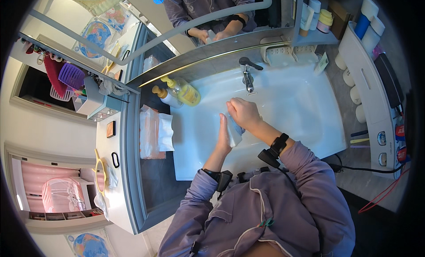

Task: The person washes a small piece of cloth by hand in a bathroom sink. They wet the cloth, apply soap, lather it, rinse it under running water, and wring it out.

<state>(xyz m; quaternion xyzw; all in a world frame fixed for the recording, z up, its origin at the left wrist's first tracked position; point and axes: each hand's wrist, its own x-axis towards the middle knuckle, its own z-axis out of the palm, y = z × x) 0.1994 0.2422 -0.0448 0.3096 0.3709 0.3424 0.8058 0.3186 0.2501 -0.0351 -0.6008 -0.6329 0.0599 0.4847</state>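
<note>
Over the white washbasin (298, 130), my left hand (225, 132) supports a whitish, wet-looking object (235, 137), perhaps a cloth or a bar of soap, along its palm, thumb raised. My right hand (244, 113) is a closed fist against the upper end of that object, covering part of it. Part of the object looks bluish grey; its exact kind cannot be told. Just beyond my hands stands the chrome faucet (247, 74) with a dark lever; whether water runs from it cannot be told. The mirror above reflects both hands around the white object.
Left of the faucet stand a yellow pump bottle (187, 92) and a white pump bottle (167, 97). A pack of tissues (151, 134) lies beside the basin's left edge. At the right are a tube (321, 63) and a white rack (368, 87) with cups and toothbrushes.
</note>
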